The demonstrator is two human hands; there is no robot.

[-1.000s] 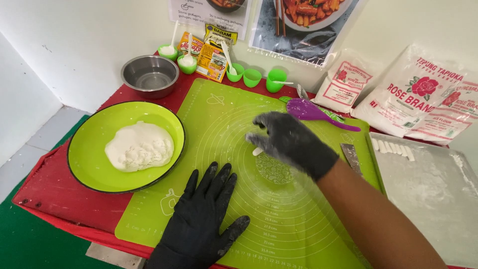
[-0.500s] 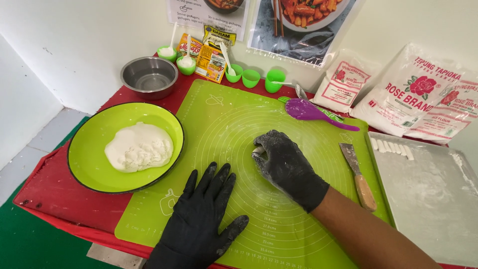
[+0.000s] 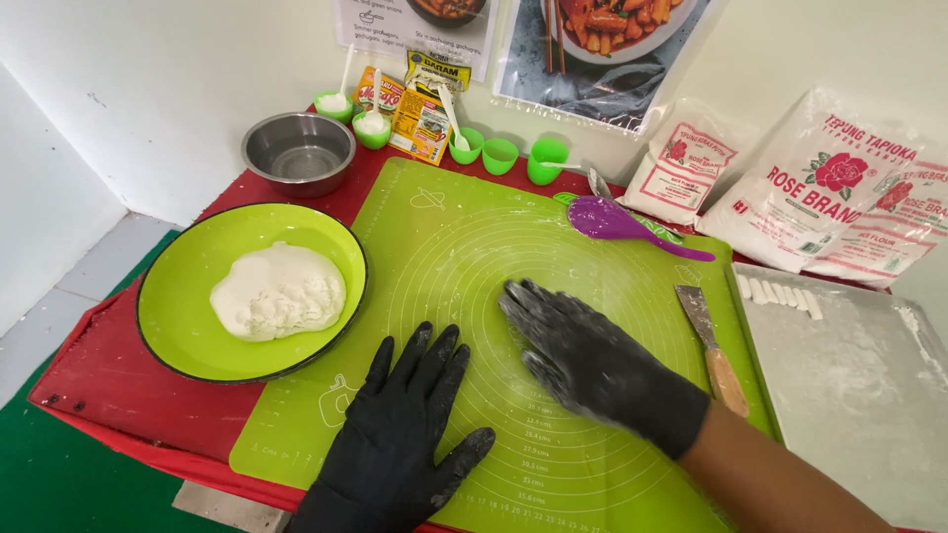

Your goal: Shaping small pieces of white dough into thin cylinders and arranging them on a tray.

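Both hands lie flat on the green silicone mat (image 3: 553,247) in the lower middle of the frame. The left hand (image 3: 405,434), in a clean black glove, rests palm down with fingers spread and holds nothing. The right hand (image 3: 592,360), its glove dusted white, presses palm down with fingers together; whether a bit of dough sits under it cannot be told. By the look of it, the step is flouring or rolling on the mat, and the next move would call for reaching to the dough (image 3: 278,291), one white lump in the one green plate (image 3: 178,326) at centre left.

Counted: one steel bowl (image 3: 298,150) at upper left, one purple spoon (image 3: 617,219), one scraper (image 3: 713,347) at right, three flour bags (image 3: 820,188) at upper right, and one tray (image 3: 869,395) on the counter with a short row of white pieces (image 3: 780,294).
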